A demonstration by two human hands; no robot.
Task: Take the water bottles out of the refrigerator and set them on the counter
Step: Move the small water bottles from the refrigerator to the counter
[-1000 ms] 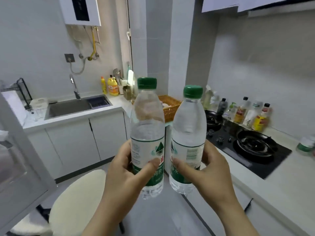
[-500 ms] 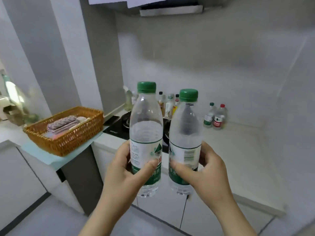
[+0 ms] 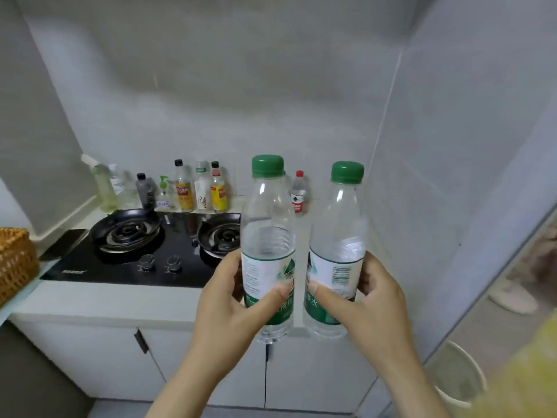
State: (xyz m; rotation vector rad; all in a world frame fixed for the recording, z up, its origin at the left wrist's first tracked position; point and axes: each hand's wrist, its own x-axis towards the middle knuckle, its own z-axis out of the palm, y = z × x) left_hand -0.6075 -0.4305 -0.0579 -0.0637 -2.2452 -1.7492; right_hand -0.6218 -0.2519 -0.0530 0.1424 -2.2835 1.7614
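Left hand (image 3: 229, 300) is gripping the left bottle (image 3: 266, 230) round its label band, thumb lying across the front and fingers wrapping behind. Right hand (image 3: 370, 300) is gripping the right bottle (image 3: 339, 236) the same way, thumb pressing on the lower label.

Both bottles are hanging in the air, off the counter (image 3: 99, 300), just right of the hob (image 3: 126, 260) and nearer the camera. The left bottle's outline is overlapping the hob's right burner.

Materials: both are showing thin clear plastic, cylindrical, with shoulders tapering to a narrow neck and faint horizontal ribs at mid-body. Caps are showing green, round and finely ridged. Labels are showing glossy white over green, and a barcode is facing the camera on the right one.

Orientation: long axes are running vertical, caps pointing up, bases down. The two are sitting parallel, side by side, with a narrow gap between them.

The hob is showing glossy black glass, two round dark metal burner rings and two clear knobs at its front. Behind it, condiment bottles (image 3: 185, 188) are lining the pale wall, and a small red-capped bottle (image 3: 298, 193) is standing behind its right end. Left of the hob, a woven wicker basket (image 3: 15, 260) is showing.
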